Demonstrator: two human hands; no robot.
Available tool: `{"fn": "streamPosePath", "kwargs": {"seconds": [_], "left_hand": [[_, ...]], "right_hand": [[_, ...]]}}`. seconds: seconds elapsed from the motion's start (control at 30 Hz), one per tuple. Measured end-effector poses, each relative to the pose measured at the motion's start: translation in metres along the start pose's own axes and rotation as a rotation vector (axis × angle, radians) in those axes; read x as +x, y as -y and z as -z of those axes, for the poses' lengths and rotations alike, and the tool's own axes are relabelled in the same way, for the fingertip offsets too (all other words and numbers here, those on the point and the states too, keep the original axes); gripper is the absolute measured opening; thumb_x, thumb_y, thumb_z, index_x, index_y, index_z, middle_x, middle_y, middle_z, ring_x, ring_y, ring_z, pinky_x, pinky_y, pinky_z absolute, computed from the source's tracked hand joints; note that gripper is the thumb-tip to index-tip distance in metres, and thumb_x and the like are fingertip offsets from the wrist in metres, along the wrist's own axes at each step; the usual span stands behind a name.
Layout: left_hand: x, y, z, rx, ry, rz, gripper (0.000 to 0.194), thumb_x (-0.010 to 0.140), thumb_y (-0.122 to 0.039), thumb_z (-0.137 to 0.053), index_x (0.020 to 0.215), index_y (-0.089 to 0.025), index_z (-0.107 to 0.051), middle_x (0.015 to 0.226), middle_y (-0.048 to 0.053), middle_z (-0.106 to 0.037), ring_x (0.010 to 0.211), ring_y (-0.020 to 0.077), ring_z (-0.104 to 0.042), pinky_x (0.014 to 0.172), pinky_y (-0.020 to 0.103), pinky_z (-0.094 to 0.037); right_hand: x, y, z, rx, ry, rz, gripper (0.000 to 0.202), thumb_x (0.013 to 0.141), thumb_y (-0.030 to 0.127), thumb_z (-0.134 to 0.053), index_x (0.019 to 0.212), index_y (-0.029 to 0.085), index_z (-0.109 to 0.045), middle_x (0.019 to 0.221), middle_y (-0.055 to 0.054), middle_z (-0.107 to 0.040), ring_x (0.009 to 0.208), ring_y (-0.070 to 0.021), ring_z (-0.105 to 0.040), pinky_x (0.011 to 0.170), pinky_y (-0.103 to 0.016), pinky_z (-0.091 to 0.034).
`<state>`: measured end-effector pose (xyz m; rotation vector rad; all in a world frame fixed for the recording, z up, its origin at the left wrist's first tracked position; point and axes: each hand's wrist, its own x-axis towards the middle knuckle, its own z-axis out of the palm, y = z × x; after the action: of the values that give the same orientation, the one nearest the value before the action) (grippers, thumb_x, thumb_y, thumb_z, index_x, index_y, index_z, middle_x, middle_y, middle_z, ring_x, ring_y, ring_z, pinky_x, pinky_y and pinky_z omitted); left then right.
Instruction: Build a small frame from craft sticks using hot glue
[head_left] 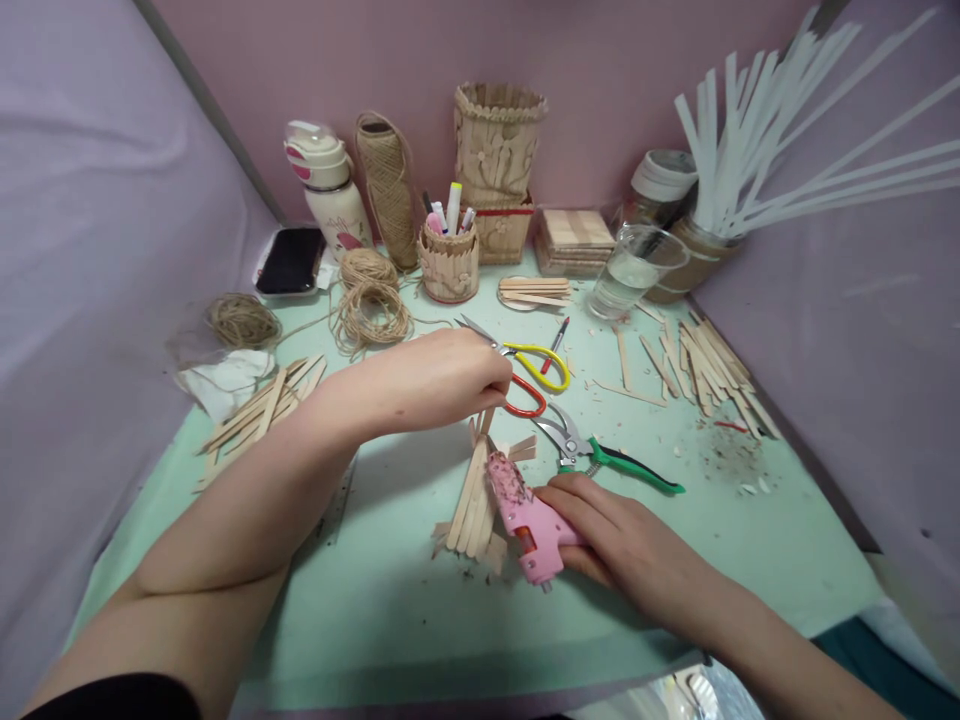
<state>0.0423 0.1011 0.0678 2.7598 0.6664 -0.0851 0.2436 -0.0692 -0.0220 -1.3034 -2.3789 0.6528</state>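
Note:
A pink hot glue gun (525,520) is gripped in my right hand (611,535), its nozzle pointing away from me at the narrow top of a small craft-stick piece (472,510). That piece is made of flat wooden sticks side by side, with shorter bits jutting from its sides. My left hand (465,370) reaches across with curled fingers, just above the narrow end; what they pinch is hidden. Right beside it lie scissors (536,365) with one yellow and one red handle loop. Green-handled pruning shears (600,455) rest beyond the glue gun.
Loose craft sticks lie left (266,405) and right (716,370). Behind are twine coils (371,310), a pen cup (450,265), a stick-covered basket (499,145), a bottle (330,195) and a phone (291,260). A plastic cup of water (626,275) stands near white strips (739,150).

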Motion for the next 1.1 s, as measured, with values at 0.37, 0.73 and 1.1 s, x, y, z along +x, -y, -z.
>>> {"fn": "streamPosePath", "kwargs": {"seconds": [0.37, 0.73, 1.1], "left_hand": [[0.0012, 0.0025, -0.0023, -0.007, -0.016, -0.004, 0.024, 0.086, -0.016, -0.049, 0.073, -0.017, -0.069, 0.064, 0.002, -0.064, 0.055, 0.0118, -0.047, 0.055, 0.027, -0.027], [0.0027, 0.0021, -0.0012, -0.032, -0.015, 0.016, 0.023, 0.086, -0.015, -0.050, 0.077, -0.016, -0.072, 0.068, 0.004, -0.067, 0.057, 0.0125, -0.050, 0.055, 0.027, -0.029], [0.0023, 0.0026, -0.0017, -0.033, -0.026, 0.039, 0.023, 0.087, -0.017, -0.051, 0.078, -0.017, -0.072, 0.069, 0.004, -0.068, 0.060, 0.0130, -0.052, 0.056, 0.026, -0.029]], "right_hand": [[0.0060, -0.0028, 0.0012, 0.035, 0.050, -0.016, 0.035, 0.100, 0.037, -0.044, 0.124, 0.015, -0.056, 0.111, -0.015, -0.065, 0.093, -0.0241, -0.067, 0.075, -0.039, -0.059], [0.0029, -0.0047, -0.0012, -0.002, 0.069, -0.020, 0.037, 0.101, 0.041, -0.039, 0.126, 0.017, -0.052, 0.106, -0.013, -0.062, 0.086, -0.0233, -0.066, 0.070, -0.038, -0.058], [0.0061, -0.0026, -0.0019, -0.011, 0.061, -0.017, 0.035, 0.101, 0.041, -0.038, 0.125, 0.019, -0.050, 0.101, -0.010, -0.060, 0.080, -0.0220, -0.065, 0.066, -0.037, -0.058]]}}
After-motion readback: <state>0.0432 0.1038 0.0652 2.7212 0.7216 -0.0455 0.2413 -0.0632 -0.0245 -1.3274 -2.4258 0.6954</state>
